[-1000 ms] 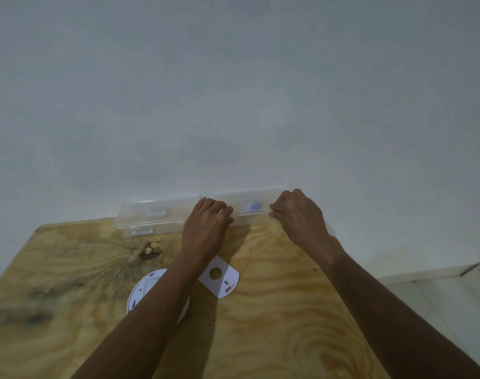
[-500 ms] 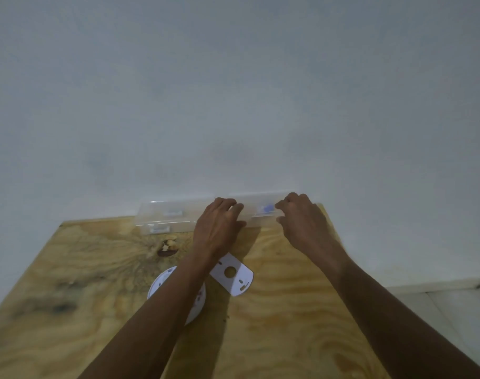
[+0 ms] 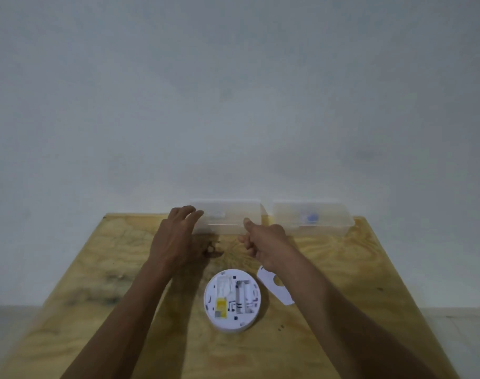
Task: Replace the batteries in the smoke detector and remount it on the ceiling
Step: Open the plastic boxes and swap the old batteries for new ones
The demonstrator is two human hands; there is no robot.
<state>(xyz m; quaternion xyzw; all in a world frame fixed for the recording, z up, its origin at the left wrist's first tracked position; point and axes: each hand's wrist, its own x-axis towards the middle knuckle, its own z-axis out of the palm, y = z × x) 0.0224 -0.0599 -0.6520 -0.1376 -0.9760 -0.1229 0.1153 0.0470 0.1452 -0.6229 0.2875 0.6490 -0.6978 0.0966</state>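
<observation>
White plastic, the smoke detector (image 3: 232, 300) lies back-up on the bench (image 3: 329, 269), battery bay open. Beyond it, my left hand (image 3: 176, 236) spreads relaxed fingers at a clear box (image 3: 227, 218); my right hand (image 3: 266, 240) curls, holding nothing.

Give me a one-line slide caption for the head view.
Both hands reach for the left box; opened detector waits nearer.
</observation>
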